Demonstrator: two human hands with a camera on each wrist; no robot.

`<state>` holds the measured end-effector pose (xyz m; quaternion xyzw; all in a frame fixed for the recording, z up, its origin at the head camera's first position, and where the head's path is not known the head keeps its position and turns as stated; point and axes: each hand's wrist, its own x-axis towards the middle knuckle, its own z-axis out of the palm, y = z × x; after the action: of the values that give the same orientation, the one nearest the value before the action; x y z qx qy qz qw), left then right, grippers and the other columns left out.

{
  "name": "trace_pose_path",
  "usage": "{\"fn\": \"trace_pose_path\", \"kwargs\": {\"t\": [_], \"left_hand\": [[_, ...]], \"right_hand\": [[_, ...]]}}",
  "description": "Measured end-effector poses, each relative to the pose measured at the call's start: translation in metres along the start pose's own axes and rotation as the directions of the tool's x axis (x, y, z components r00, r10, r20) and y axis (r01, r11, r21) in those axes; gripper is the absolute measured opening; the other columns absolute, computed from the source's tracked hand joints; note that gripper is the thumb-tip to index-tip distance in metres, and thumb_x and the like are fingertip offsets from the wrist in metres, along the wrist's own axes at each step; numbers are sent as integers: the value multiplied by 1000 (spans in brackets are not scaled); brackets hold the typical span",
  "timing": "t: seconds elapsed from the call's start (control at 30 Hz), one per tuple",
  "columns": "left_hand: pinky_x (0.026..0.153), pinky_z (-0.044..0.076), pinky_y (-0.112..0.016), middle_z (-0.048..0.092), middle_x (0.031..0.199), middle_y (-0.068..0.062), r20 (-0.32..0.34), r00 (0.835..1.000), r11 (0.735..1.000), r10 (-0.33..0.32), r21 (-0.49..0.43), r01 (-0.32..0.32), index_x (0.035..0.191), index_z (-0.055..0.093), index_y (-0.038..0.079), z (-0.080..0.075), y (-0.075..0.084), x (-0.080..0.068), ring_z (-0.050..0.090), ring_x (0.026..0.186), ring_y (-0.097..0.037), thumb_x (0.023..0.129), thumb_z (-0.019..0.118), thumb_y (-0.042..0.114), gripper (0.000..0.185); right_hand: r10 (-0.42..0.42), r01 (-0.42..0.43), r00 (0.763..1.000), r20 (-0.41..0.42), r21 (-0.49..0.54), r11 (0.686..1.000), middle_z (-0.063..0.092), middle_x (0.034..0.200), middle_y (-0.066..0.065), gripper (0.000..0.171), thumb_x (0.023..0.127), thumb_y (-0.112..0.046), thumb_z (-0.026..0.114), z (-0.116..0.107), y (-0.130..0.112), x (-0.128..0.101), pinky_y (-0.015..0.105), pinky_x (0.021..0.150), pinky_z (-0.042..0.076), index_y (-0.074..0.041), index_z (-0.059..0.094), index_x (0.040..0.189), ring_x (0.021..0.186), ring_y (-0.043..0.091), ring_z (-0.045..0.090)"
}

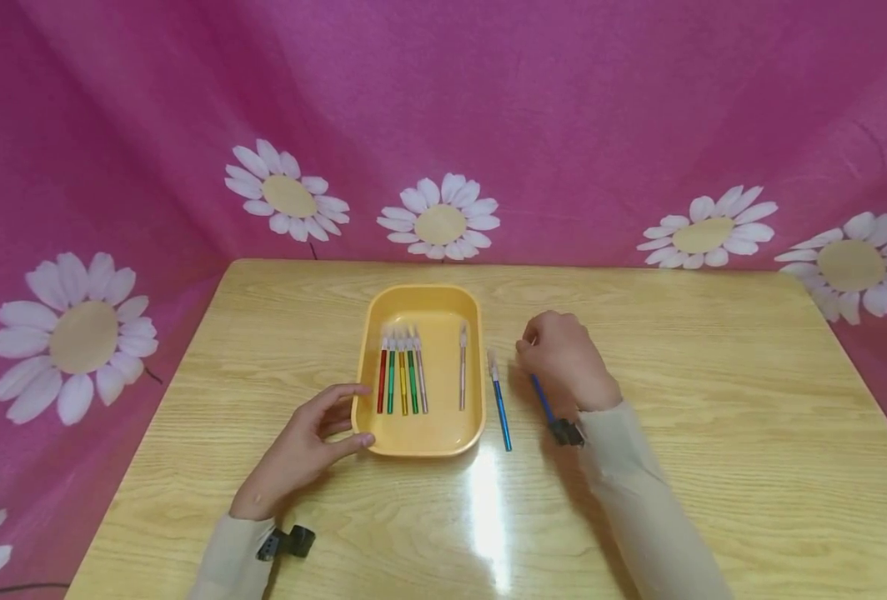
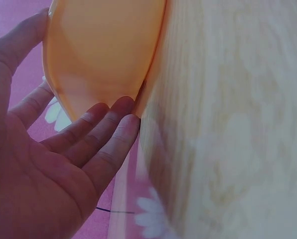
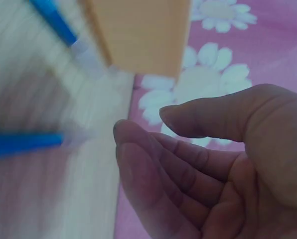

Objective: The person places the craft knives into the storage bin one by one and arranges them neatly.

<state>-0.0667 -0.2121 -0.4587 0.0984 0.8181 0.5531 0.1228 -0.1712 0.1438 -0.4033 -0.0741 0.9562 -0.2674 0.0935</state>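
Note:
My left hand (image 1: 308,442) touches the left side of a yellow plastic tray (image 1: 419,442). Thumb and index finger lie at the rim, and the other fingers (image 2: 108,144) rest along the outer wall. Inside lie several slim, pen-like tools with pale tapered tips: red (image 1: 382,379), green (image 1: 391,383), yellow (image 1: 403,383) and lilac (image 1: 462,375) among them. A blue one (image 1: 502,412) lies on the table to the tray's right. Partly hidden under my right hand (image 1: 567,358) is another blue one (image 3: 24,144). In the right wrist view that hand's fingers are loosely bent, with nothing between them.
The wooden table (image 1: 714,417) stretches to both sides and in front of the tray. Along its far edge hangs a pink cloth (image 1: 563,125) printed with white daisies. Dark wrist cameras sit at the left sleeve (image 1: 286,543) and right sleeve (image 1: 566,432).

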Motion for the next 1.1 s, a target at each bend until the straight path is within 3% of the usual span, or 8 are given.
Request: {"fn": "trace_pose_path", "kwargs": {"t": [0.4,0.73,0.97,1.1], "left_hand": [[106,60,-38,55,153,-18,-5,999,999,-40,-1,40,145,55,15,-1,1,-1,64,132,-38,91,81,12,60],[107,60,-35,56,153,-16,-13,998,998,-59,11,59,145,55,17,0,0,-1,63,133,-37,90,82,12,62],[107,60,-38,55,152,-18,-3,999,999,-34,8,34,145,55,14,0,-1,0,63,133,-39,91,81,12,60],[107,60,-39,55,152,-19,-1,1000,1000,-31,2,31,145,55,14,0,-1,1,63,133,-39,91,81,12,60]], "right_hand": [[84,-83,995,56,-17,996,74,89,11,24,97,-22,66,7,30,-14,31,68,53,-2,78,92,76,22,62],[91,-91,993,71,1,996,66,74,3,25,89,-28,78,21,31,-17,26,59,46,-7,73,76,69,19,57],[119,-120,992,44,22,992,49,61,-1,20,82,-11,68,27,32,-17,25,52,37,-8,65,63,61,18,48],[133,-133,989,58,0,991,43,58,-2,23,81,-10,67,26,32,-15,24,51,34,-10,61,59,59,17,44]]}}
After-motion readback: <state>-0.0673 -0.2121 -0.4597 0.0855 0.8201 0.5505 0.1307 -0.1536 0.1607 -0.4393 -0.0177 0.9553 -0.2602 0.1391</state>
